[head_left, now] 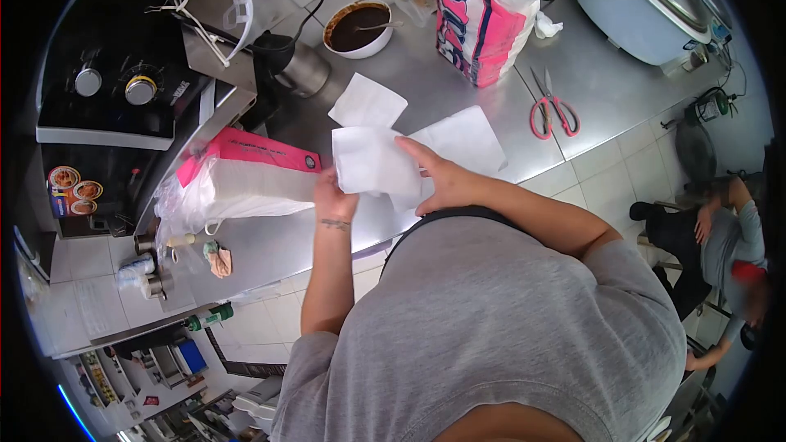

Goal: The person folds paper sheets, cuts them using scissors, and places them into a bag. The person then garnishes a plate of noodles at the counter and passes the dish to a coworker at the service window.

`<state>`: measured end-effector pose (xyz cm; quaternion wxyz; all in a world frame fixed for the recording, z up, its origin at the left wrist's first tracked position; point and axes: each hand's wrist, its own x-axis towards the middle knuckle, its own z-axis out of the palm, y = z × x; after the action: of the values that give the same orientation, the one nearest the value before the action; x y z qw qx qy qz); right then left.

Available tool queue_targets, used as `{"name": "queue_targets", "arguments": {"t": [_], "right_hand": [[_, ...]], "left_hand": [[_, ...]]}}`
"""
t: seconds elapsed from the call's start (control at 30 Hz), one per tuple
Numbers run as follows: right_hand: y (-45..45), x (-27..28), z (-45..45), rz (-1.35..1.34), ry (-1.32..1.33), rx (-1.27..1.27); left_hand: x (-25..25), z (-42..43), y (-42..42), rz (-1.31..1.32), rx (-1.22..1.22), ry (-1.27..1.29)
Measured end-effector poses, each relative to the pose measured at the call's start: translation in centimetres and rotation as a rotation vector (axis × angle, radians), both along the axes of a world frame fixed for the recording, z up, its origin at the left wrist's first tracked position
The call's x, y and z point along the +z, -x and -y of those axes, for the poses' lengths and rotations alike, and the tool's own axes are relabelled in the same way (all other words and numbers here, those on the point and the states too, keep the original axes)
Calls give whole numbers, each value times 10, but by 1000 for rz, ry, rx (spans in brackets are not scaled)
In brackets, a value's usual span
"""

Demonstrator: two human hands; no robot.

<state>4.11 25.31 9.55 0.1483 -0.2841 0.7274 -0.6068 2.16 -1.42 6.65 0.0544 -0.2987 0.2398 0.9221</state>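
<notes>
Close to my body, a white napkin (372, 160) is held between my two hands above the steel counter's front edge. My left hand (334, 195) grips its lower left corner, fingers closed. On the other side, my right hand (446, 180) has its thumb and fingers closed around the napkin's right side. A smaller white square (368, 101) lies flat on the counter beyond, and another white napkin (467, 141) lies to the right. Beside my left hand rests an opened pink-and-white napkin pack (262, 184) on its side.
A bowl of brown sauce (357, 29) with a spoon and a metal jug (303, 69) stand at the back. Right of them are an upright napkin pack (483, 20), scissors (553, 106) and a roaster (647, 0). A black oven (110, 65) is left; a person (729, 237) sits far right.
</notes>
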Motion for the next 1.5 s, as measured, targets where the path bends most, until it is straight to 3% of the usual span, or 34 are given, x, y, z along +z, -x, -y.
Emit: {"name": "queue_targets", "arguments": {"t": [0.03,0.1,0.23,0.33,0.43,0.53,0.63,0.87,0.93,1.03,1.27,1.33,1.37,1.43,1.5], "right_hand": [[-4,-4,3,-115,-34,-55],[6,-29,7,107,-74,-81],[27,-35,-2,319,11,-246],[29,-31,-3,-145,-63,-188],[30,-50,9,-306,-141,-253],[41,-69,19,8,54,-269],[54,-81,17,126,189,-182],[71,-68,24,66,-52,-229],[81,-75,28,59,-45,-230],[95,-83,32,344,5,-277],[97,-88,31,18,-225,-287],[98,-75,36,19,-329,-337],[100,-67,39,-170,-277,-278],[92,-24,39,-535,-172,-152],[79,29,39,-700,-120,35]], "left_hand": [[-12,-5,-4,34,67,-24],[-42,-6,-8,96,164,-50],[-14,-14,-4,117,207,-103],[-13,-12,0,107,180,-138],[-26,-12,2,136,178,-99],[-34,-13,0,126,169,-45],[-41,-5,-6,148,144,-27],[-53,-4,-20,71,30,206],[-54,-6,-27,81,-10,350],[-66,3,-37,110,-112,694],[-81,15,-53,245,-395,1214],[-69,16,-53,111,-388,1738],[-62,16,-50,31,-373,1999],[23,-11,-32,-452,-38,2081],[115,-47,-25,-739,-144,2259]]}}
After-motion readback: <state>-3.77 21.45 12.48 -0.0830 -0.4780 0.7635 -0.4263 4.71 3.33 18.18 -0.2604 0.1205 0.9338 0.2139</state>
